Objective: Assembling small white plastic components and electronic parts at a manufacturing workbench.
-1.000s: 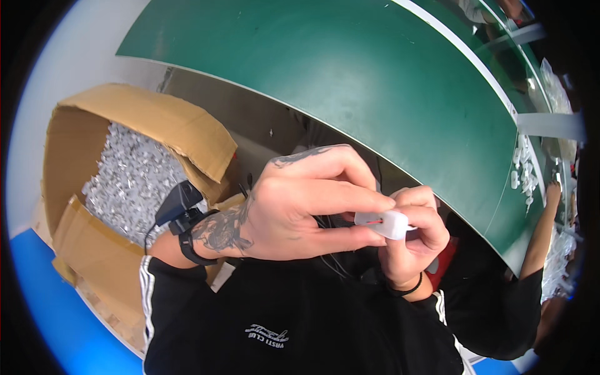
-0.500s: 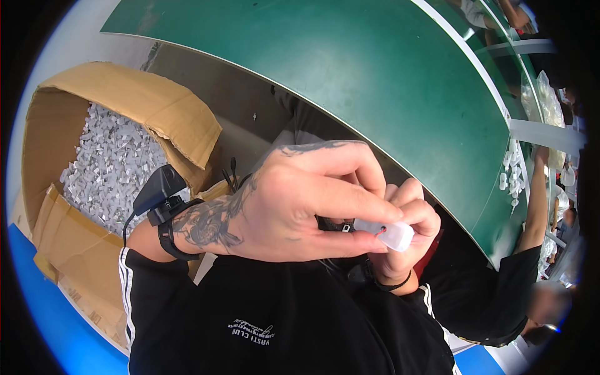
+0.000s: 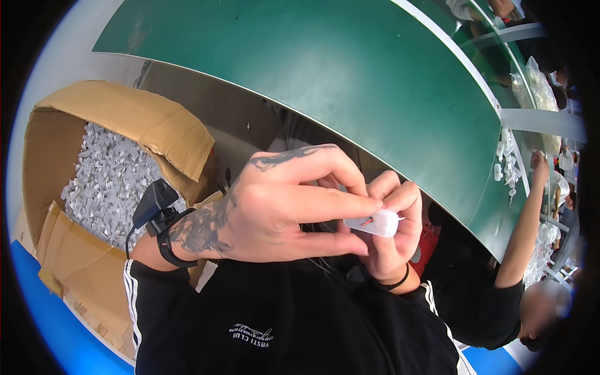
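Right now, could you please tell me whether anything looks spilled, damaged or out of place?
One small pale piece lies alone on the grey floor, outside the open brown cardboard box of small whitish plastic pieces, so it may have been dropped. The box's far flap also looks bent, with a ragged edge.

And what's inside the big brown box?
Inside the box is a heap of small, whitish pieces. The ones on top cover the pieces lower down and the bottom, and the black gadget in front hides some too.
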Demonstrator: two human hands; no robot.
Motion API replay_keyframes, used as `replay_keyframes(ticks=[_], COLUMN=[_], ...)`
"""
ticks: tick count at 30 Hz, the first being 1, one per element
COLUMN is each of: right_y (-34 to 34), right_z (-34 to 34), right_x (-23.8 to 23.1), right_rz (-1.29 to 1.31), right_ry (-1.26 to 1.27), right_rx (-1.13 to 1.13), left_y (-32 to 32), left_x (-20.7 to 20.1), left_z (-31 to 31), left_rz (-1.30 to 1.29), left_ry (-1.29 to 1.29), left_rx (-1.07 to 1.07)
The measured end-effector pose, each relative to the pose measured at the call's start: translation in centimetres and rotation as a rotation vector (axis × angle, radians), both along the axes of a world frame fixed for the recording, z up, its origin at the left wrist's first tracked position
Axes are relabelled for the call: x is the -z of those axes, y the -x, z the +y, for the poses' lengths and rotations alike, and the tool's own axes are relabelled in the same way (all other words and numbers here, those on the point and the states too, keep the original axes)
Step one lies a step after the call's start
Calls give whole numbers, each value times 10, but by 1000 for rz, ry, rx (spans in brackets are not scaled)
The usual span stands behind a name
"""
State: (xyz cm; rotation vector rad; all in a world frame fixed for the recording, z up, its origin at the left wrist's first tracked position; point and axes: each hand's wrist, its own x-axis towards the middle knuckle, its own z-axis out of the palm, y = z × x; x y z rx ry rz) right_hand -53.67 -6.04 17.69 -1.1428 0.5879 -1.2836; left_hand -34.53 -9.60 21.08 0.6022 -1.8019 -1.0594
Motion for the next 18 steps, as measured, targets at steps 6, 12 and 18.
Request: replay_keyframes(ticks=[6, 12, 18], right_y=[-6, 8, 179], right_z=[-4, -84, -371], right_x=[-1, -39, 48], right_rz=[6, 263, 486], right_ry=[71, -274, -440], right_rx=[-65, 110, 65], left_y=[-6, -103, -150], left_x=[-7, -107, -154], left_z=[0, 39, 110], left_rz=[-2, -159, -404], left_ry=[20, 46, 549], left_rx=[-49, 35, -239])
